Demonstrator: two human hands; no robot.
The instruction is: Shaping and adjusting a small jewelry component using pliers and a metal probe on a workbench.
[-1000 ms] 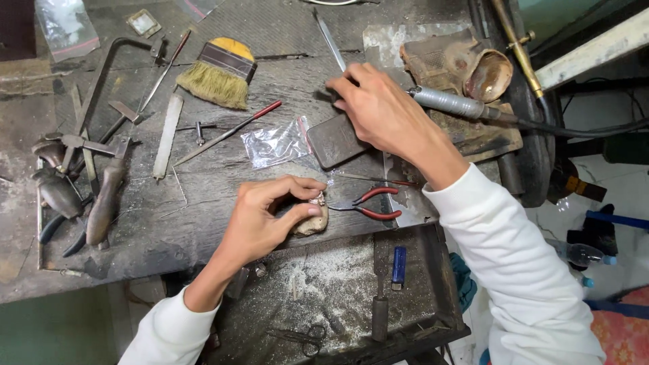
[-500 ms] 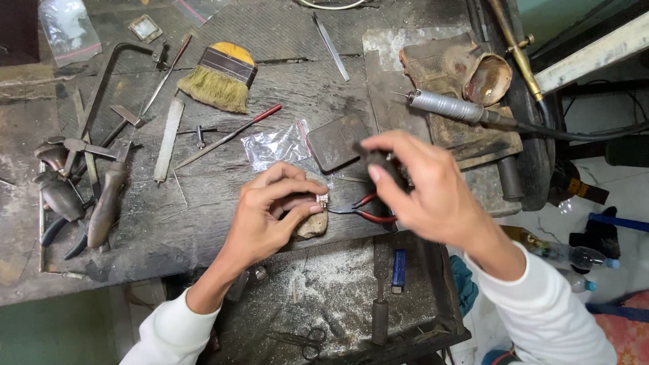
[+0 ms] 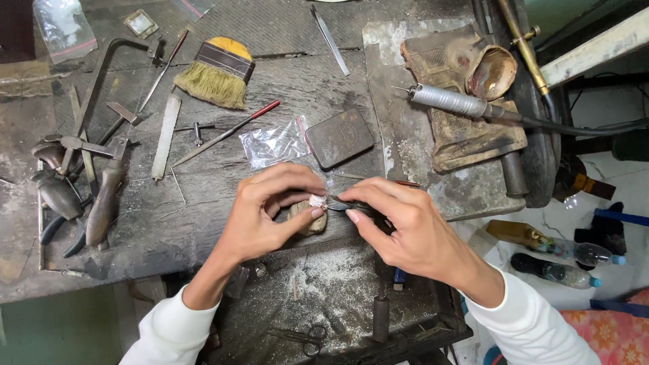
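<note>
A small pale metal piece (image 3: pixel 317 201) sits at the front edge of a worn, dark workbench (image 3: pixel 203 203), pinched between the thumb and fingertips of the left hand (image 3: pixel 270 213), which presses it against a small rounded wooden peg (image 3: pixel 307 220). The right hand (image 3: pixel 405 230) is closed around dark pliers (image 3: pixel 351 203), whose tips meet the metal piece. Just behind the hands lie a crumpled clear plastic bag (image 3: pixel 274 143) and a flat dark tin (image 3: pixel 339 137). Farther back are a yellow-handled bristle brush (image 3: pixel 218 73), a thin red-tipped tool (image 3: pixel 226 132) and a pale flat file (image 3: pixel 165 135). At the left edge lie several dark hand tools (image 3: pixel 74 196). To the right, a silver rotary handpiece (image 3: pixel 449 101) rests on a stained block (image 3: pixel 466 128) beside a shell-like dish (image 3: pixel 490 71). Below the bench edge, a dusty tray (image 3: pixel 338 284) holds small scissors (image 3: pixel 301 336).
</note>
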